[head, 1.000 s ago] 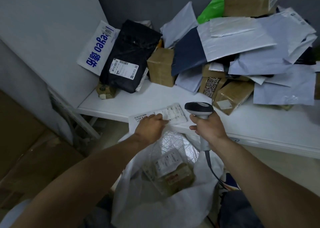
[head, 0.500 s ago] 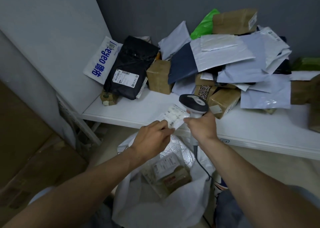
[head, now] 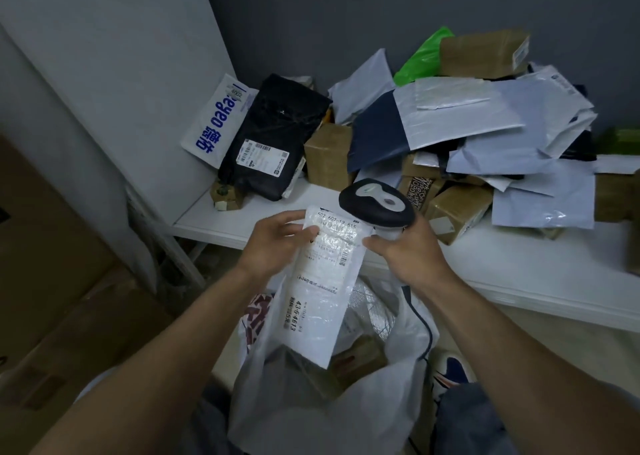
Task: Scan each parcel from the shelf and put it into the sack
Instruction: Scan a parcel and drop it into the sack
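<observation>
Over the sack (head: pixel 311 416), left grip (head: pixel 273 243) holding white parcel (head: pixel 322 292) — right grip (head: pixel 412 253) clutching scanner (head: pixel 375 203).

white label-printed parcel (head: pixel 323 281), black-and-grey scanner (head: pixel 375 203), translucent white sack (head: pixel 311 416), green bag (head: pixel 420 56), white shelf (head: pixel 519 264).

The left hand (head: pixel 273 243) and right hand (head: pixel 412 253) are bare, and the forearms too. The trousers (head: pixel 467 420) are dark blue-grey. The shoe (head: pixel 450 373) is white with navy and orange marks.
</observation>
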